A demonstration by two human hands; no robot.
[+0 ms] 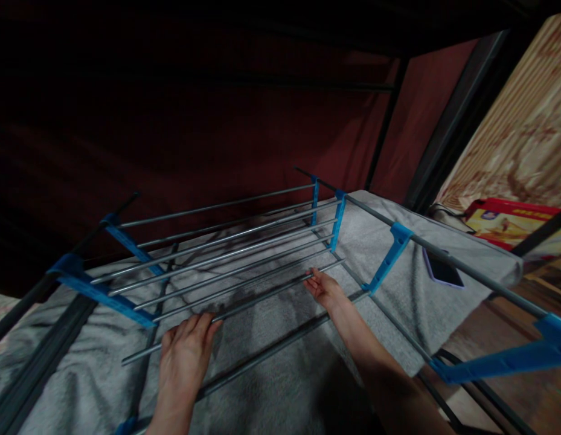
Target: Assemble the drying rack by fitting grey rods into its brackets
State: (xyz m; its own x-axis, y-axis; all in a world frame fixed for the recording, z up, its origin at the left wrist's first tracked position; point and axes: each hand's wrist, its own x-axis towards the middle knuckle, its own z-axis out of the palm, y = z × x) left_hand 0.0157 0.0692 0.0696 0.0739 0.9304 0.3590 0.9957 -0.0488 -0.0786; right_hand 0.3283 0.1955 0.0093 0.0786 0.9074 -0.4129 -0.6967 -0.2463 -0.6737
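A loose grey metal rod (262,297) lies across both hands, slanting up to the right. My left hand (187,341) is wrapped round it near its left end, palm down. Farther along, my right hand (322,286) pinches the rod close to its right end. Both rod ends stick out free. Behind it stands a rack of metal tubes (226,251) running between blue plastic brackets. The blue bracket (108,296) at the left and the blue bracket (338,222) at the right hold several parallel rods. Another blue bracket (389,258) stands nearer on the right side.
A grey blanket (284,368) lies under the rack. A phone (444,269) rests on it at the right, beyond a long side tube (470,272). A red and yellow box (511,220) sits at the far right. Dark frame posts (461,121) and a red panel (262,133) enclose the back.
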